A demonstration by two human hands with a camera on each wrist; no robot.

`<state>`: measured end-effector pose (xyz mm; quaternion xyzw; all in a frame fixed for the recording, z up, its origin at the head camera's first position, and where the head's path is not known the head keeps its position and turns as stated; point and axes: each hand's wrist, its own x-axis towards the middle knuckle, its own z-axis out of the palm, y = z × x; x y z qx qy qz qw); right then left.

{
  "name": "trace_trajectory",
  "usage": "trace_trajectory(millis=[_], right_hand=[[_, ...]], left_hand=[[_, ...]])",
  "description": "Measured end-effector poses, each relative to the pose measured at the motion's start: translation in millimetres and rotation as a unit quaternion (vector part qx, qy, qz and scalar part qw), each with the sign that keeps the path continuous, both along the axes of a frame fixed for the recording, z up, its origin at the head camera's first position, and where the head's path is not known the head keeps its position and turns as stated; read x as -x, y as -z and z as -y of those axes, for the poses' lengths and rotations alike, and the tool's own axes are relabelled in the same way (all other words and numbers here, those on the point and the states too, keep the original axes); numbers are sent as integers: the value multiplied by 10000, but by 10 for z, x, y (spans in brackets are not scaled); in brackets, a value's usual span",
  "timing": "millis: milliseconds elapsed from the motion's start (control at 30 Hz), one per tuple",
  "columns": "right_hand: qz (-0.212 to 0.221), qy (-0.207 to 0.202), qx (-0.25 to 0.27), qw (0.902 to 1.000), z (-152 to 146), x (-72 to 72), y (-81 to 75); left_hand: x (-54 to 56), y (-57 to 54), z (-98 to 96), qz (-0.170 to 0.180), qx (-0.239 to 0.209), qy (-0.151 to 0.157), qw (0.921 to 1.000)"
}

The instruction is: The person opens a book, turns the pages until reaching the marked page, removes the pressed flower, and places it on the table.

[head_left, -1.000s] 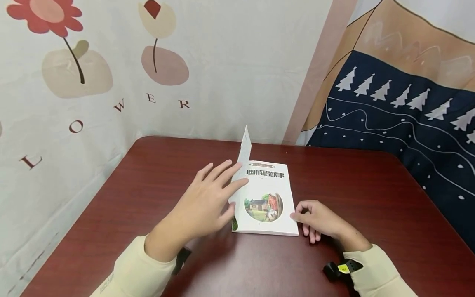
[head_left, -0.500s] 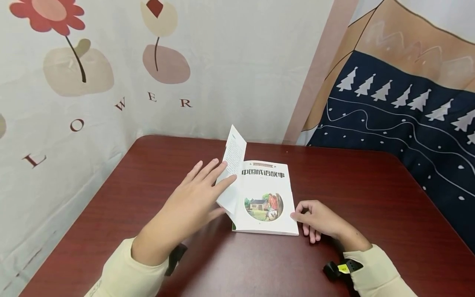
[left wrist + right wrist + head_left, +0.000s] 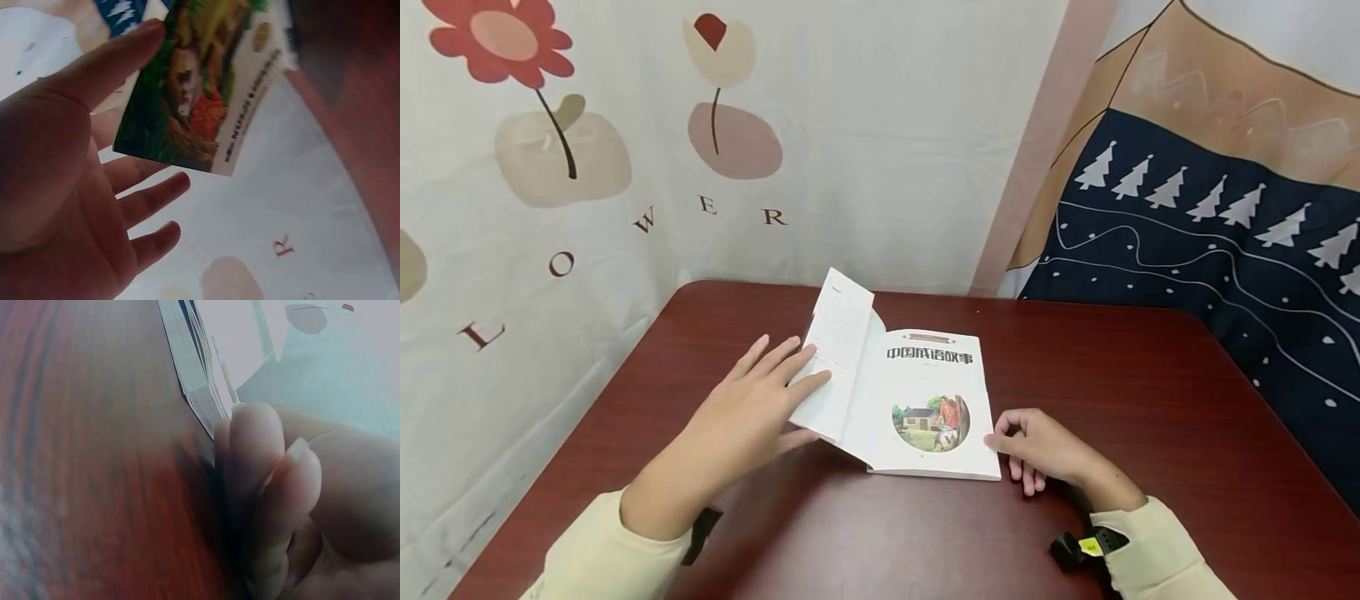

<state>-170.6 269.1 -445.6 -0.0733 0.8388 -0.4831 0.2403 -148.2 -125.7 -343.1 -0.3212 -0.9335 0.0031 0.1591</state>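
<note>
A paperback book (image 3: 925,379) lies on the table, its title page up, with dark Chinese lettering and a round picture of a house and a person in red. Its front cover (image 3: 194,94) is swung partway open to the left; the left wrist view shows the cover's colourful outside. A white printed flap (image 3: 838,350) lies along the cover's inner side. My left hand (image 3: 730,433) has its fingers spread and nearly straight against that flap, with the thumb by the cover's lower edge. My right hand (image 3: 1045,446), fingers curled, pinches the book's right edge near the lower corner.
The dark red wooden table (image 3: 1120,375) spreads around the book. Behind it hangs a pale cloth (image 3: 880,150) with flowers and letters. A navy cloth (image 3: 1210,242) with white trees is at the right. A black wrist device (image 3: 1067,550) sits below the right sleeve.
The left hand has moved left, and the cover with its flap has swung from nearly upright to leaning left, baring the whole title page. The right hand has stayed at the book's edge.
</note>
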Motion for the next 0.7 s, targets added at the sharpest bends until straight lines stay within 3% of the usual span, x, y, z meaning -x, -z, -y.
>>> trace_trajectory(millis=[133, 367, 533, 700], right_hand=[[-47, -2, 9, 10000, -5, -4, -13], [-103, 21, -3, 9999, -1, -16, -14], [-170, -25, -7, 9999, 6, -13, -11], [-176, -33, 4, 9998, -14, -26, -5]], left_hand=[[17, 70, 109, 79, 2, -19, 10000], [53, 255, 247, 319, -260, 311, 9987], [56, 393, 298, 727, -331, 148, 9967], [61, 479, 255, 1235, -132, -100, 9922]])
